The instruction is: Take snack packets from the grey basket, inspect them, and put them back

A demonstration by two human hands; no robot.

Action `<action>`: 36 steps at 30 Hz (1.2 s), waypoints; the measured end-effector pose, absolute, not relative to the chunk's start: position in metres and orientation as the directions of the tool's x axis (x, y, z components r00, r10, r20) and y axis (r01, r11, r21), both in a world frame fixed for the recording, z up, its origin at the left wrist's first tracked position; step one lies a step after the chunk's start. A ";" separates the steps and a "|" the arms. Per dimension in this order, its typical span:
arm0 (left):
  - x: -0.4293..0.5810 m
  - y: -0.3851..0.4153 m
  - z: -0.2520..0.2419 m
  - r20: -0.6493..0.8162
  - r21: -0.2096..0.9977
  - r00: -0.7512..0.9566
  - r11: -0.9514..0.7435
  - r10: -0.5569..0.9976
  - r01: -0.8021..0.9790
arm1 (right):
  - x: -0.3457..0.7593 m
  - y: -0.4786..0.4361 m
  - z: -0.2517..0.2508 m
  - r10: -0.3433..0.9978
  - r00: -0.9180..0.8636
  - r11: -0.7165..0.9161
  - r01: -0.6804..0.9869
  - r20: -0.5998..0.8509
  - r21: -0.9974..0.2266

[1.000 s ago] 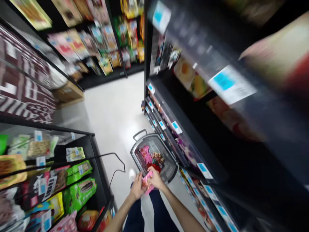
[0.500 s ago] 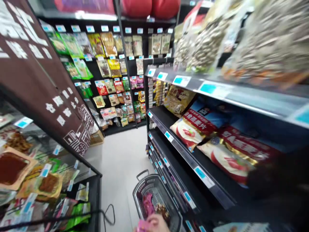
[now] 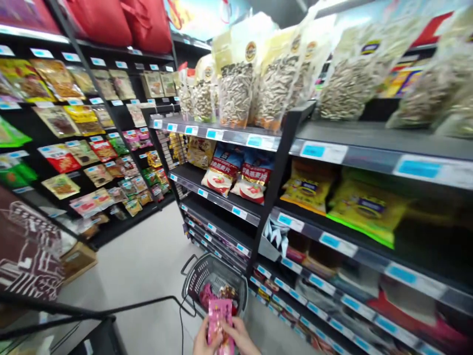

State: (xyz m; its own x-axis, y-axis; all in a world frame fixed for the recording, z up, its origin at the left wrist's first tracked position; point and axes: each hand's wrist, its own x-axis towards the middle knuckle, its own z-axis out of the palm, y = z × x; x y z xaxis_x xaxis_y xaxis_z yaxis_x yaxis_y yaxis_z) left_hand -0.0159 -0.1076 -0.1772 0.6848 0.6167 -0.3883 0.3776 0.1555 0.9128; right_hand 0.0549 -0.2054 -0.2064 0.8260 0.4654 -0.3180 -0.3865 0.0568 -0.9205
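A pink snack packet [image 3: 220, 310] is held upright between my two hands at the bottom of the head view. My left hand [image 3: 202, 339] grips its left side, and my right hand [image 3: 242, 339] closes on the right side with the thumb across the front. Just beyond the packet, a dark grey shopping basket [image 3: 194, 270] stands on the floor against the shelving. Inside it lie a pink packet [image 3: 205, 294] and a brown, patterned packet [image 3: 228, 293], both partly covered by the packet I hold.
Shelving [image 3: 258, 231] runs along the right, with bags of sunflower seeds [image 3: 236, 93] on top and red-and-white cereal bags [image 3: 220, 170] below. Hanging snack packets fill the back wall. A black bar [image 3: 144, 303] and thin cable cross the lower left; a cardboard box [image 3: 79, 261] sits beyond.
The view has swung to the right, bringing more of the right-hand shelving in. Both hands now show on the pink packet, where only one hand with part of it showed before.
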 end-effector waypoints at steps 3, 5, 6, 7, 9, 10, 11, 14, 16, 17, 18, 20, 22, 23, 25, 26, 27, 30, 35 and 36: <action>-0.026 -0.104 -0.171 -0.349 0.937 0.805 0.197 0.479 0.289 | 0.041 -0.207 -0.186 0.423 0.876 0.121 -0.309 -0.232 -0.943; -0.035 -0.110 -0.163 -0.377 0.926 0.836 0.187 0.399 0.329 | 0.031 -0.210 -0.172 0.337 0.912 0.159 -0.300 -0.234 -0.941; -0.040 -0.115 -0.158 -0.377 0.926 0.848 0.171 0.372 0.337 | 0.025 -0.213 -0.166 0.291 0.924 0.171 -0.304 -0.247 -0.937; -0.046 -0.120 -0.154 -0.365 0.931 0.861 0.154 0.354 0.331 | 0.019 -0.216 -0.161 0.245 0.934 0.183 -0.307 -0.259 -0.934; -0.058 -0.134 -0.147 -0.338 0.941 0.877 0.133 0.342 0.311 | 0.005 -0.224 -0.154 0.169 0.950 0.201 -0.293 -0.261 -0.935; -0.064 -0.141 -0.145 -0.336 0.942 0.882 0.129 0.331 0.310 | -0.002 -0.230 -0.153 0.142 0.958 0.207 -0.276 -0.251 -0.939; -0.070 -0.147 -0.144 -0.342 0.939 0.888 0.130 0.306 0.317 | -0.008 -0.235 -0.151 0.121 0.965 0.208 -0.255 -0.234 -0.944; -0.084 -0.167 -0.148 -0.377 0.925 0.909 0.125 0.177 0.360 | -0.022 -0.255 -0.150 0.081 0.980 0.183 -0.192 -0.179 -0.964; -0.089 -0.177 -0.152 -0.380 0.924 0.917 0.095 0.123 0.370 | -0.027 -0.267 -0.150 0.042 0.985 0.159 -0.169 -0.165 -0.973; -0.089 -0.182 -0.153 -0.366 0.930 0.924 0.067 0.107 0.360 | -0.029 -0.273 -0.149 0.014 0.986 0.158 -0.168 -0.168 -0.973; -0.088 -0.186 -0.153 -0.341 0.940 0.936 0.027 0.087 0.340 | -0.030 -0.280 -0.148 -0.014 0.985 0.163 -0.168 -0.173 -0.972; -0.082 -0.194 -0.152 -0.283 0.955 0.959 -0.086 0.023 0.284 | -0.032 -0.295 -0.145 -0.075 0.982 0.178 -0.155 -0.171 -0.972; -0.074 -0.206 -0.147 -0.237 0.955 0.968 -0.203 -0.076 0.218 | -0.033 -0.314 -0.141 -0.138 0.979 0.173 -0.123 -0.147 -0.977; -0.070 -0.214 -0.145 -0.222 0.951 0.967 -0.247 -0.126 0.186 | -0.033 -0.325 -0.139 -0.174 0.975 0.169 -0.107 -0.137 -0.980; -0.062 -0.234 -0.140 -0.195 0.948 0.958 -0.291 -0.210 0.129 | -0.036 -0.351 -0.134 -0.255 0.958 0.172 -0.085 -0.128 -0.981; -0.058 -0.246 -0.138 -0.180 0.949 0.954 -0.297 -0.239 0.104 | -0.037 -0.366 -0.131 -0.293 0.947 0.182 -0.076 -0.128 -0.980; -0.054 -0.259 -0.136 -0.167 0.951 0.951 -0.298 -0.261 0.085 | -0.039 -0.381 -0.128 -0.322 0.938 0.196 -0.065 -0.127 -0.978; -0.047 -0.302 -0.126 -0.134 0.962 0.951 -0.268 -0.278 0.058 | -0.047 -0.430 -0.117 -0.298 0.948 0.255 -0.035 -0.113 -0.966; -0.053 -0.371 -0.105 -0.080 0.981 0.984 -0.186 -0.160 0.050 | -0.065 -0.506 -0.101 -0.107 0.988 0.312 -0.074 -0.112 -0.947; -0.056 -0.383 -0.101 -0.087 0.983 0.986 -0.172 -0.142 0.062 | -0.069 -0.519 -0.100 -0.101 0.989 0.307 -0.074 -0.109 -0.949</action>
